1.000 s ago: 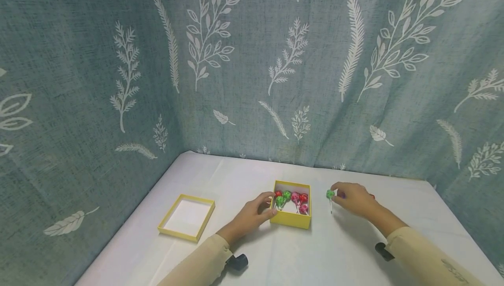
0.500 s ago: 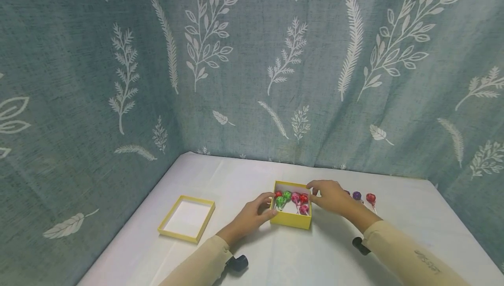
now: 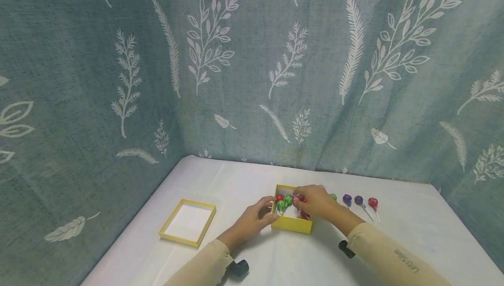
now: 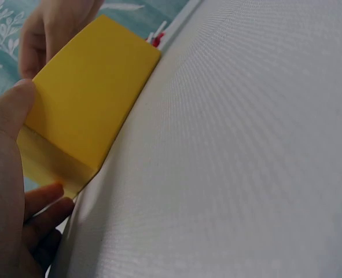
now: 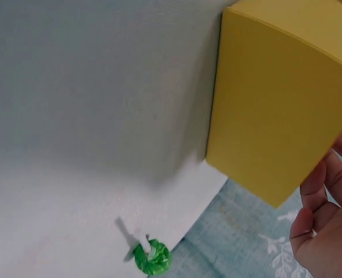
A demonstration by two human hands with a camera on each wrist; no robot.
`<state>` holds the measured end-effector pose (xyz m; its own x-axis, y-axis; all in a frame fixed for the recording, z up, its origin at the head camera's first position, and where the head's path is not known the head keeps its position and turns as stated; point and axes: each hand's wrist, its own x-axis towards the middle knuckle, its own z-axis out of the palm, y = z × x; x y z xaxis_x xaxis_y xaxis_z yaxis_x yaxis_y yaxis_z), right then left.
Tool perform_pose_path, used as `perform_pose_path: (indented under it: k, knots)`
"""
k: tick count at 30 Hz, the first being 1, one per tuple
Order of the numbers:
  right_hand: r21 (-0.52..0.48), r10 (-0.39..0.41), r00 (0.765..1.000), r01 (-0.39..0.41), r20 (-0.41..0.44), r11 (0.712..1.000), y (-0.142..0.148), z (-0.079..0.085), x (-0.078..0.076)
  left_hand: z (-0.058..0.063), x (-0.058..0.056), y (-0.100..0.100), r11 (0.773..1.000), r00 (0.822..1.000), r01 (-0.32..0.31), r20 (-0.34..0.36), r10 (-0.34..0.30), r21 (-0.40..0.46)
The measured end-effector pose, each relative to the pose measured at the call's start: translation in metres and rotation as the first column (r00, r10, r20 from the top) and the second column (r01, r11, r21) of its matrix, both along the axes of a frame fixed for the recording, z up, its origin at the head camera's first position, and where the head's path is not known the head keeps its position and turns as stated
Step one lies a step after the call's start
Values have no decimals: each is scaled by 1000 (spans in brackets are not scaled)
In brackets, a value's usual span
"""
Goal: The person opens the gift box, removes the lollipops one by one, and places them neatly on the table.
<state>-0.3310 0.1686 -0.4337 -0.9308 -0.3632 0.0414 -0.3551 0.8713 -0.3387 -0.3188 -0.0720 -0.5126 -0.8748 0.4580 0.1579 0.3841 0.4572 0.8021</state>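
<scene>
A yellow box [image 3: 291, 224] stands uncovered on the white table with red, green and pink wrapped lollipops inside. My left hand [image 3: 252, 219] holds its left side, the thumb at the front rim and the fingers along the left wall, as the left wrist view shows. Over the box's right half, my right hand [image 3: 316, 200] reaches in with bent fingers around a pink lollipop [image 3: 296, 200]; whether they pinch it is hidden. Just right of the box lies a green lollipop [image 5: 153, 256], partly covered by the right hand in the head view.
Farther right, two purple lollipops, one of them here [image 3: 358, 200], and a red lollipop [image 3: 372, 202] lie in a row with the green one. A yellow-rimmed lid [image 3: 178, 239] lies on the left. A patterned curtain [image 3: 244, 80] borders the table's back and left.
My right hand has let go of the green lollipop right of the box and moved left, past the right rim, into the box. The left hand has stayed on the box.
</scene>
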Motion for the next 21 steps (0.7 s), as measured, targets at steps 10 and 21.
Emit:
perform_pose_path:
  k: [10, 21]
  knots:
    - [7, 66, 998, -66, -22, 998, -13, -8, -1, -2, 1, 0, 1000, 1000, -21, 23, 21, -13]
    - [35, 102, 993, -100, -63, 994, -26, -17, -9, 1, 1, 0, 1000, 1000, -2, 2, 2, -27]
